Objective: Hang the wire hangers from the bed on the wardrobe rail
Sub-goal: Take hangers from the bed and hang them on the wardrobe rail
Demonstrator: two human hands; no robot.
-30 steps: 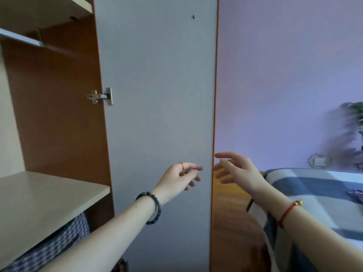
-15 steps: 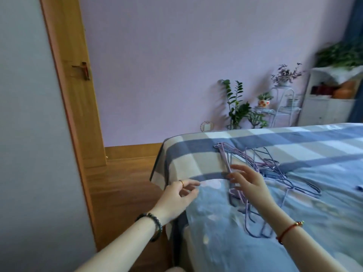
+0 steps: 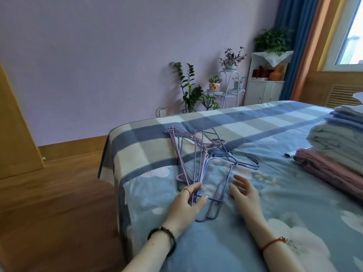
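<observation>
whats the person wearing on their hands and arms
No sleeves show; both forearms are bare. The left hand has a gold ring on one of its fingers and a dark bead bracelet at the wrist. The right hand shows no ring, only a thin red cord bracelet with a small gold charm.

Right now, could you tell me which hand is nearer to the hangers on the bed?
Left. The left hand pinches the hangers at their near end; the right hand hovers open just beside them.

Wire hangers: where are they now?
Head view, centre: the wire hangers lie heaped on the bed, near ends pinched by the left hand, the open right hand beside them.
</observation>
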